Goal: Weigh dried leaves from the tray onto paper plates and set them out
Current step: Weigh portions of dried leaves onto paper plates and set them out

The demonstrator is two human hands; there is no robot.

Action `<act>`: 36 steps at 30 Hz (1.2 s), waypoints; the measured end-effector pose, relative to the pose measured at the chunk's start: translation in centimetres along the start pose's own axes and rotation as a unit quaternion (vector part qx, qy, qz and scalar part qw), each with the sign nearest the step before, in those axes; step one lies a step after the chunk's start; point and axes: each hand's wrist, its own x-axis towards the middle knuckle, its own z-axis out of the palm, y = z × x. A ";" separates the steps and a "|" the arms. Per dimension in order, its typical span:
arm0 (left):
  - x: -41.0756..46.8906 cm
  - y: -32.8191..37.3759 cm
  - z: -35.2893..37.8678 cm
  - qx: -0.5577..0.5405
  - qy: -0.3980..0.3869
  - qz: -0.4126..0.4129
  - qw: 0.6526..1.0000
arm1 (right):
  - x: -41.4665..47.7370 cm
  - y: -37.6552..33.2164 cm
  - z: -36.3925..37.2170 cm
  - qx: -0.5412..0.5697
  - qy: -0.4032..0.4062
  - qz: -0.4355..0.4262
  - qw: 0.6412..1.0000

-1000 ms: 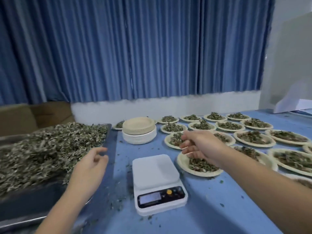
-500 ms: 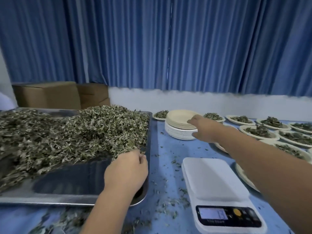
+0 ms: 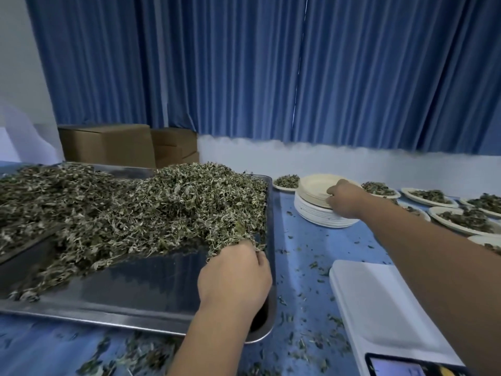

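Observation:
A steel tray on the left holds a big heap of dried leaves. My left hand is inside the tray's near right corner, fingers closed on a clump of leaves at the heap's edge. My right hand reaches across to a stack of empty paper plates behind the scale and pinches the rim of the top plate. The white scale sits bare at the lower right, its display cut off by the frame edge.
Several leaf-filled paper plates spread over the blue table at the right, one more left of the stack. Loose leaf bits litter the table. Cardboard boxes stand behind the tray, under blue curtains.
My view has swung left and closer. My left hand went into the tray and closed on leaves. My right hand left the filled plates and took hold of the top plate of the stack.

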 end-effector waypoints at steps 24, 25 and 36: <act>0.0 -0.2 0.2 -0.009 -0.030 -0.002 1.000 | 0.8 1.2 -1.1 0.048 0.080 0.031 0.995; 0.0 -0.2 0.3 -0.007 -0.027 -0.001 1.000 | 0.6 1.4 -1.1 0.047 0.084 0.031 0.995; 0.2 -0.5 0.3 0.003 -0.016 -0.002 1.000 | -6.7 3.6 -0.4 0.092 0.210 -0.062 0.971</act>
